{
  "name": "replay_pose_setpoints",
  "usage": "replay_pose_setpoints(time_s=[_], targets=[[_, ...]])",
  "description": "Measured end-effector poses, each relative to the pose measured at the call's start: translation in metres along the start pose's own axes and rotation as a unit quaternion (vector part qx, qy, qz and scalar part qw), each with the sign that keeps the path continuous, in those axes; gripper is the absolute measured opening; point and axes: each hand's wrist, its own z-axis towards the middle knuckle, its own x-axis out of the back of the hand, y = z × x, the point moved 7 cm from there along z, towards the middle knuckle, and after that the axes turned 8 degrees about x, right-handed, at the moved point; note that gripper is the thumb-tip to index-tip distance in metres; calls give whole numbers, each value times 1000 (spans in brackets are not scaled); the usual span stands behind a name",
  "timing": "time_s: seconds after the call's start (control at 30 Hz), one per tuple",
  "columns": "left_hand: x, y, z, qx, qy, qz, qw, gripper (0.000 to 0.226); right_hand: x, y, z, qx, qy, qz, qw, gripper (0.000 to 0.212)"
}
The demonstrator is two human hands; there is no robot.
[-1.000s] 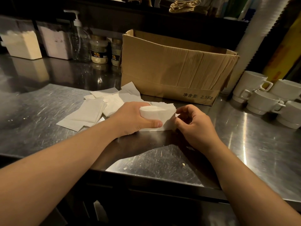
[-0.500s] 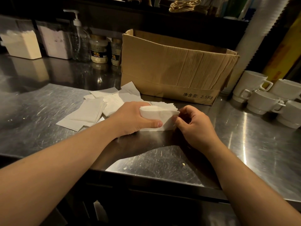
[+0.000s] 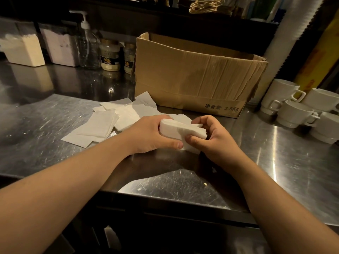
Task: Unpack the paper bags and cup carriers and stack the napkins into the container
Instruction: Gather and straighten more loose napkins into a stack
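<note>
Both hands' fingers grip the napkin stack point(image 3: 180, 130), left hand point(image 3: 150, 133), right hand point(image 3: 214, 142); its long axis runs left-right.

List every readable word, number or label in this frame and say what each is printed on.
"净含量: 2.5Kg": printed in dark ink low on the front face of the cardboard box, near its right corner.
Dark labels on the two glass jars left of the box: there is print, too small and blurred to read.
Nothing else carries legible text.

The right hand point(image 3: 216, 138), earlier just beside the napkin stack point(image 3: 180, 130), now grips its right end
</note>
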Motion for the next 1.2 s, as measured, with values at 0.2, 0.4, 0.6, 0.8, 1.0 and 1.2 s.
replay_pose_setpoints(time_s=[0.2, 0.4, 0.6, 0.8, 1.0, 1.2], targets=[[-1, 3, -1, -5, -7, 6, 1000, 65, 1, -5, 1, 27, 11, 0, 1000, 26], [-1, -3, 3, 7, 1, 17, 1000, 55, 2, -1, 0, -6, 5, 41, 999, 40], [-1, -3, 3, 14, 6, 31, 999, 28, 0, -5, -2, 0, -10, 24, 1000, 35], [1, 0, 0, 7, 11, 31, 999, 21, 1, -4, -1, 7, -12, 0, 1000, 28], [4, 1, -2, 10, 24, 21, 999, 28, 3, 1, -1, -3, -23, -41, 999, 27], [6, 0, -2, 4, 38, -14, 999, 29, 5, -2, 1, -6, -2, -25, 1000, 25]])
